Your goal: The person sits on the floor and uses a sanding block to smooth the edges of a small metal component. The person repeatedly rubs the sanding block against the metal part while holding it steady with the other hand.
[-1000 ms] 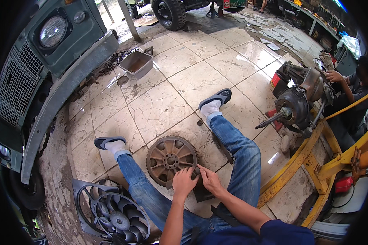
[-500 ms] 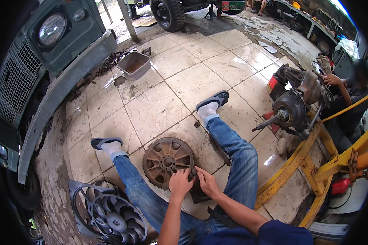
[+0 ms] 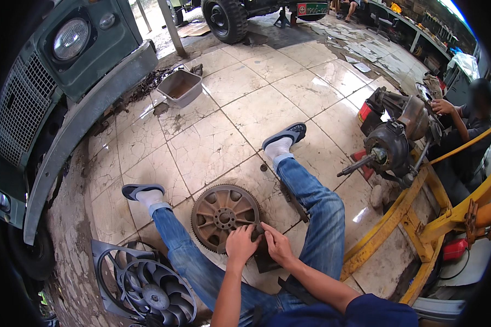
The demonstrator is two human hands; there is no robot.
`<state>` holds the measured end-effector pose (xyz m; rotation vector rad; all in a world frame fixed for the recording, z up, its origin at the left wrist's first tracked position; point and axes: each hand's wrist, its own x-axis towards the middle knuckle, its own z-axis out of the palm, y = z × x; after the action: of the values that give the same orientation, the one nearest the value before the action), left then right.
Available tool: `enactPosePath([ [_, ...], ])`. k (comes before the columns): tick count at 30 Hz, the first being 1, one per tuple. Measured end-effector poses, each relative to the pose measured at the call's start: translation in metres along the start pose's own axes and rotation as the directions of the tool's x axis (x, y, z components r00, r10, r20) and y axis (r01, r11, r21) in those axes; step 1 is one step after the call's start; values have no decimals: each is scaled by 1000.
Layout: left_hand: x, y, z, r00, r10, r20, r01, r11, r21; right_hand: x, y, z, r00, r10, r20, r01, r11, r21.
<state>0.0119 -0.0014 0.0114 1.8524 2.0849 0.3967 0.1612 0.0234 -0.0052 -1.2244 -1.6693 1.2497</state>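
A rusty brown flywheel (image 3: 211,213) with a toothed rim and spoked face lies on the tiled floor between my legs. My left hand (image 3: 241,243) is closed at its near right edge, its fingers curled over a small dark part (image 3: 257,233). From the other side my right hand (image 3: 278,245) pinches the same part between thumb and fingers. Much of that part is hidden by the fingers, so its kind is unclear. Below my hands sits a dark flat block (image 3: 265,260), partly covered by them.
A radiator fan (image 3: 154,297) lies by my left leg. A yellow stand (image 3: 384,231) carrying a greasy gearbox (image 3: 398,136) is at right, with a person (image 3: 463,122) working behind it. A grey basin (image 3: 181,88) and a truck's bumper (image 3: 87,103) are at left.
The whole view has shifted very slightly. Both hands stay at the dark part by the flywheel's edge, with almost no visible movement.
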Motion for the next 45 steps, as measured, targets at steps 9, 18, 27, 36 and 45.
enactPosePath([
  [9, 0, 0, 2, 998, 35, -54, -33, 998, 44, -2, 9, -1, 998, -60, -13, 60, 998, -10],
  [18, -1, -5, 7, 999, 17, -43, -17, 1000, 10, 0, 7, -1, 984, -175, -14, 174, 984, -47],
  [27, -1, 3, 3, 998, 25, -53, -25, 1000, 0, -1, 8, -3, 998, -62, -5, 62, 998, -33],
  [36, 2, -4, 7, 998, 19, -55, -18, 1000, 9, -1, 8, 1, 991, -126, -36, 126, 992, -11],
  [45, -3, -7, 4, 998, 45, -34, -45, 999, 17, 2, 1, 1, 953, -303, -15, 300, 949, -94],
])
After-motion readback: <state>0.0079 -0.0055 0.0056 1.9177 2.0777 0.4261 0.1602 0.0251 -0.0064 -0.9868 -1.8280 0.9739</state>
